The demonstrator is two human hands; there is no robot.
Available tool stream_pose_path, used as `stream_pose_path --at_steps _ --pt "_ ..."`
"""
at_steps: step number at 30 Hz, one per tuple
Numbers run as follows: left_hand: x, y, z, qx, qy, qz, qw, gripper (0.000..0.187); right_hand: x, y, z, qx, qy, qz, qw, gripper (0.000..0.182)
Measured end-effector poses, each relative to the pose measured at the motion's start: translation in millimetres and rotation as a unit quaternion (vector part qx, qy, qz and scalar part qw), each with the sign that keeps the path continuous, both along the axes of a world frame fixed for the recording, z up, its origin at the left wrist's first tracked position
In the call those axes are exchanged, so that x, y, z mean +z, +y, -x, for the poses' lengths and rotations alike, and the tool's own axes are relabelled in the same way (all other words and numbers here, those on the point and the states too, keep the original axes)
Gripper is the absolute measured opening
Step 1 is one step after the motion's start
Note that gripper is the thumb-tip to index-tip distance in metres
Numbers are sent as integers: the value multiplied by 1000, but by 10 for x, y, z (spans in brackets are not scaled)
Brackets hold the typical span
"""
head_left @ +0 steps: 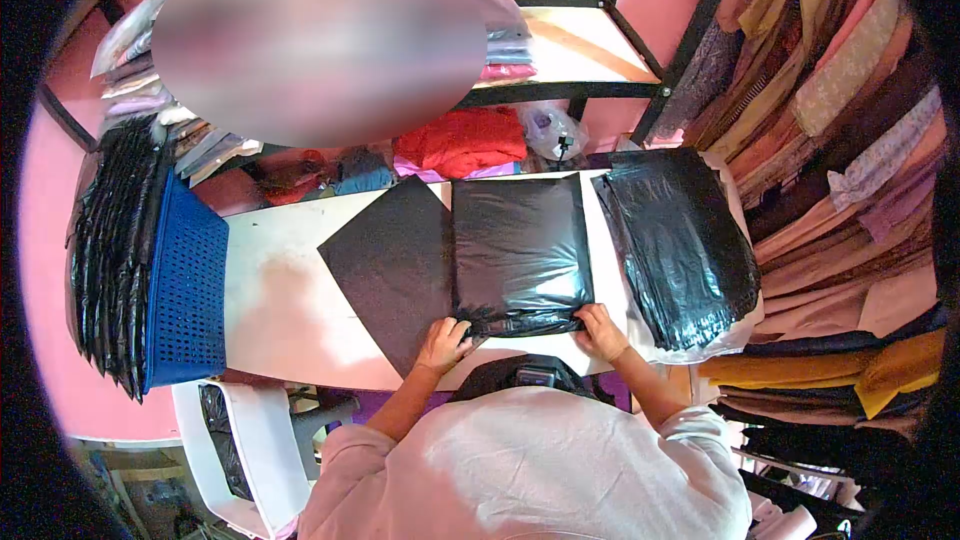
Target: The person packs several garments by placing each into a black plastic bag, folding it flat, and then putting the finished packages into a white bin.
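A shiny black plastic bag [520, 250] lies flat on the white table [270, 310], its near edge bunched and wrinkled. My left hand [444, 344] is closed on the near left corner of this bag. At the near right corner, the fingers of my right hand [601, 333] pinch the same edge. A dark flat sheet [390, 270] lies turned at an angle to the left of the bag, partly beside my left hand. To the right rests a stack of black plastic bags [685, 250], apart from my right hand.
A blue basket [188, 285] with many black packets [115, 260] stands at the left. Red folded cloth [465, 143] lies behind the table under a shelf [590, 45]. Garments [850, 190] hang at the right. A white chair [265, 450] stands at the lower left.
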State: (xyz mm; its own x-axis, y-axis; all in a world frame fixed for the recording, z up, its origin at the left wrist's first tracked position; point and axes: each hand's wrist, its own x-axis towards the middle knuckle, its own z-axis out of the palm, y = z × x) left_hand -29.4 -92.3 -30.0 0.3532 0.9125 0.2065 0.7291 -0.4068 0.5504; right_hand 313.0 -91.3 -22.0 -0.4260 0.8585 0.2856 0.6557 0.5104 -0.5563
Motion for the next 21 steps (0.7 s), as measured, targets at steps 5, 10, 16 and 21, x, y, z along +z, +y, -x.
stream_pose_path --at_steps 5,10,16,21 --pt "115 67 62 -45 121 -189 974 28 47 98 -63 -9 33 43 998 33" --pt "229 101 -40 -11 129 -177 976 31 140 155 -38 -59 132 86 986 30" --pt "403 271 -36 -6 109 -201 973 26 638 427 5 -111 146 49 982 20" --pt "1149 886 -100 81 -61 -285 953 10 1282 1063 61 -114 204 -120 965 23"
